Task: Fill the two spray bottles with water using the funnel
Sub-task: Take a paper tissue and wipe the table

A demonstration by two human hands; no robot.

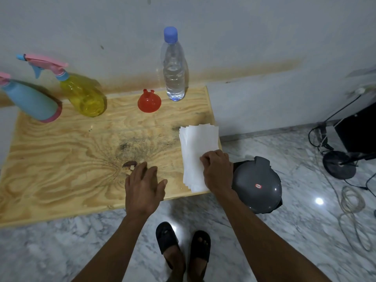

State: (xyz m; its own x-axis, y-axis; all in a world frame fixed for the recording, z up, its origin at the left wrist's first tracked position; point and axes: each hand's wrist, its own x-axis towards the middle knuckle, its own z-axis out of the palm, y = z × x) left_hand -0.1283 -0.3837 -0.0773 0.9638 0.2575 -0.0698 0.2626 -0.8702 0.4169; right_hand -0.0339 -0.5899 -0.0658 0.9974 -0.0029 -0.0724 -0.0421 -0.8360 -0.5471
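A blue spray bottle (30, 100) and a yellow spray bottle (83, 94), both with pink-and-blue trigger heads on, stand at the back left of the wooden table (61, 151). A red funnel (149, 101) rests wide end down near the back middle. Beside it stands a capped clear water bottle (174, 66), partly full. My left hand (143, 188) hovers flat and empty over the table's front edge. My right hand (217, 171) presses its fingertips on a stack of white paper tissues (198, 151) at the table's right edge.
A grey lidded bin (257, 185) sits on the marble floor right of the table. Cables and a black round stand base (338, 164) lie further right. The wall runs directly behind the table. My sandalled feet (183, 247) stand below the front edge.
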